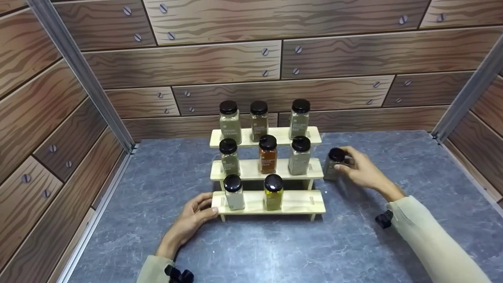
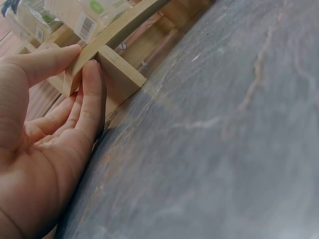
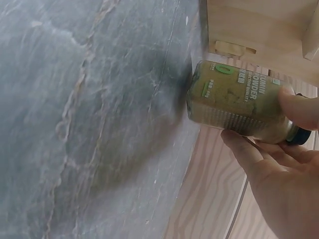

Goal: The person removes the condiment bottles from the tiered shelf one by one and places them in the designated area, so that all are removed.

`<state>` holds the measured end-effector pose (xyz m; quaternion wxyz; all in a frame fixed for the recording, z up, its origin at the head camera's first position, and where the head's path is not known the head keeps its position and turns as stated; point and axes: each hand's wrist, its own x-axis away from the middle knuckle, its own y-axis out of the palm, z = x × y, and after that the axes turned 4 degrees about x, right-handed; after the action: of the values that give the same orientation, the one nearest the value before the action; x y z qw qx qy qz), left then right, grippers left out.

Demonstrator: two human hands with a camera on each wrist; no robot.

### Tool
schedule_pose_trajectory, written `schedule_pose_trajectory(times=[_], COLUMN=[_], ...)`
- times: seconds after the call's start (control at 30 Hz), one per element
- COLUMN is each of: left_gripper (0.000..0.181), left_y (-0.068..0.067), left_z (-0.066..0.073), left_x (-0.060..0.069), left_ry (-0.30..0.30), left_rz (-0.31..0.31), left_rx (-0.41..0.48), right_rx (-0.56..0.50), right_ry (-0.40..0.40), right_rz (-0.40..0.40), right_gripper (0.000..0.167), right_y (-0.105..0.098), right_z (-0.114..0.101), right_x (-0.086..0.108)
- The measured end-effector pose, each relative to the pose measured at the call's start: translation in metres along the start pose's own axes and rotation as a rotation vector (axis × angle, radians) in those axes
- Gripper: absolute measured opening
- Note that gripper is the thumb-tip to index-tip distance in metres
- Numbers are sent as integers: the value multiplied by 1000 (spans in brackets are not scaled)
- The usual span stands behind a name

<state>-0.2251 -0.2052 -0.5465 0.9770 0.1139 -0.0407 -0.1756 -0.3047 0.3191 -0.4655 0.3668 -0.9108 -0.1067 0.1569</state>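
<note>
Head view: grasping cumin jar (image 1: pixel 330 168) in right hand (image 1: pixel 363 171), just right of tiered rack (image 1: pixel 298 201); pinching its near-left end with left hand (image 1: pixel 191 217). Could topple shelved jars (image 1: pixel 268 161) if swung left too low.

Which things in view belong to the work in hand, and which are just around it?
Part of the work:
Pale wooden three-tier rack, pinched at its lowest shelf by the left hand
Clear square-sided jar with black lid, held by the right hand
Eight similar black-lidded jars on the rack

Just around it:
Blue-grey marbled tabletop
Brown wood-patterned wall panels
Grey metal corner posts
</note>
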Motion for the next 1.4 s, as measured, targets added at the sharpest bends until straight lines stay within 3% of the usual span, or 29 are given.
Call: schedule_pose_trajectory(times=[0.6, 0.8, 0.93, 1.2, 1.4], left_gripper=[67, 67, 67, 69, 69], left_y=[1, 2, 1, -1, 0], left_z=[0, 0, -1, 0, 0], left_x=[0, 0, 0, 0, 1], left_ry=[20, 11, 4, 2, 1], left_rz=[-16, -5, 0, -8, -11], left_rx=[11, 18, 17, 15, 13], right_rx=[53, -3, -47, 4, -22], right_ry=[-28, 2, 0, -83, -133], right_rz=[21, -4, 21, 136, 156], right_gripper=[50, 64, 67, 59, 58], right_y=[4, 0, -8, -19, -24], right_z=[0, -4, -13, -39, -62], right_x=[4, 4, 5, 10, 18])
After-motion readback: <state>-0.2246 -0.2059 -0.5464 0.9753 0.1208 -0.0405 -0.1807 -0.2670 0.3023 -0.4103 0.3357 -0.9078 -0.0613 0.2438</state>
